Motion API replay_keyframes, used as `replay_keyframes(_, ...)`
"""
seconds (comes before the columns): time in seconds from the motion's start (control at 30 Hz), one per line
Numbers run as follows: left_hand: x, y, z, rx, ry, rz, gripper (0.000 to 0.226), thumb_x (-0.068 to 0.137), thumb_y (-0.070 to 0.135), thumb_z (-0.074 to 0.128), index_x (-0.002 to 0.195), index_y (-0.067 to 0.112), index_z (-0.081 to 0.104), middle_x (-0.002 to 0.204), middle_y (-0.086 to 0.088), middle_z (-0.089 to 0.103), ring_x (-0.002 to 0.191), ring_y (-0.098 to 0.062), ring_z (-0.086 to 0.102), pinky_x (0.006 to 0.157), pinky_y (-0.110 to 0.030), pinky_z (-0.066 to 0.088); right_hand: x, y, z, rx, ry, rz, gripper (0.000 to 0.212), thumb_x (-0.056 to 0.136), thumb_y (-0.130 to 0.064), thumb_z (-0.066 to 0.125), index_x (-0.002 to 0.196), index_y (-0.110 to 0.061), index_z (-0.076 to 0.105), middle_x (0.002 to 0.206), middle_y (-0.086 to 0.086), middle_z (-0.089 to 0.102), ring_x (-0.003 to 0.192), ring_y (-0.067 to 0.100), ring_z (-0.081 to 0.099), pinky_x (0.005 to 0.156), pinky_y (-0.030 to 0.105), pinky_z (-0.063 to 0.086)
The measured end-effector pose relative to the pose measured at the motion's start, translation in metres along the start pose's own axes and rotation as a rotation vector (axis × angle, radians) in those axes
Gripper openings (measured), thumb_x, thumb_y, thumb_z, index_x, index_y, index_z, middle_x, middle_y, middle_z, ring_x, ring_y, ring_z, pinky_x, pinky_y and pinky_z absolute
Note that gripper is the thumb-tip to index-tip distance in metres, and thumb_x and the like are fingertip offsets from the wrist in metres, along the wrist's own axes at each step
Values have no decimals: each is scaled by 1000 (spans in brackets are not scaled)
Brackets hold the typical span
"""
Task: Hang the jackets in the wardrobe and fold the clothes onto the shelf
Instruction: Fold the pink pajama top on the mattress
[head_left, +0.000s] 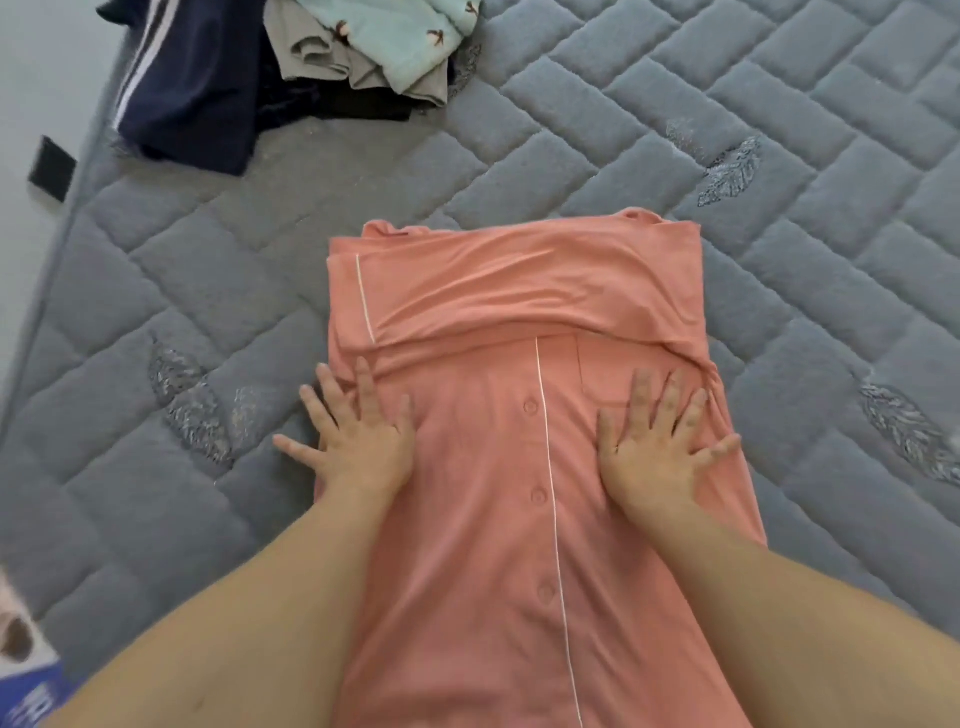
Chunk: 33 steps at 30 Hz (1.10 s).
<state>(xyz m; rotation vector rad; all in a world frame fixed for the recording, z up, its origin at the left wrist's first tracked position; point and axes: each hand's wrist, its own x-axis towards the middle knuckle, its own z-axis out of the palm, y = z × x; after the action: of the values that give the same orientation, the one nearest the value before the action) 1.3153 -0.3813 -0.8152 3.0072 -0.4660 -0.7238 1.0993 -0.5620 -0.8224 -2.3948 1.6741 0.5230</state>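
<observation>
A coral-pink button-up shirt (498, 467) with white piping lies flat on the grey quilted mattress (779, 156), its sleeves folded across the top. My left hand (358, 436) presses flat on the shirt's left edge, fingers spread, some of them on the mattress. On the right side of the shirt, just below its chest pocket, my right hand (654, 447) presses down flat with spread fingers. Neither hand grips anything.
A pile of unfolded clothes lies at the far left of the mattress: a navy garment with white stripes (182, 88), a grey one (322, 57) and a pale mint patterned one (395, 36). The mattress's left edge (47, 291) runs beside a pale floor.
</observation>
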Motion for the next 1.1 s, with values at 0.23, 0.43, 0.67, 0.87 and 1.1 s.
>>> replay_keyframes(0.23, -135, -57, 55, 269, -81, 636, 81, 86, 69, 20, 152, 42, -18, 165, 1, -7, 148, -22, -17, 111, -67, -17, -113, 44, 42, -78, -99, -368, 71, 96, -59, 8, 145, -28, -33, 158, 1, -34, 147, 29, -24, 112, 67, -12)
replay_keyframes(0.43, -225, -100, 93, 407, -191, 691, 118, 58, 77, 35, 142, 40, -38, 157, 5, -36, 143, -24, -38, 102, -74, -24, -188, 105, 56, -210, -175, -738, 91, 83, -73, 22, 155, -27, -12, 165, 5, -11, 150, 31, -17, 113, 65, -12)
replay_keyframes(0.67, -234, -73, 61, 511, 24, 658, 41, 82, 12, 49, 123, 19, 50, 125, -8, 52, 114, -31, 49, 93, -45, 42, -211, 100, 48, -286, -68, -833, 62, 76, -53, 63, 125, -16, 55, 130, 10, 49, 119, 34, 49, 103, 54, 35)
replay_keyframes(0.87, -209, -56, -4, 463, 36, 372, 27, 90, 4, 47, 106, 16, 66, 108, -7, 66, 103, -30, 63, 77, -38, 50, -175, 97, -14, -265, -156, -599, 27, 91, -6, 45, 114, -15, 54, 115, 7, 61, 105, 30, 62, 74, 35, 44)
replay_keyframes(1.1, -181, -57, -81, 420, 59, 36, 34, 91, 14, 55, 124, 12, 61, 127, -11, 57, 120, -32, 54, 93, -41, 48, -119, 116, -94, -272, -247, -256, 35, 93, -7, 44, 120, -16, 64, 124, 6, 63, 113, 28, 61, 81, 35, 47)
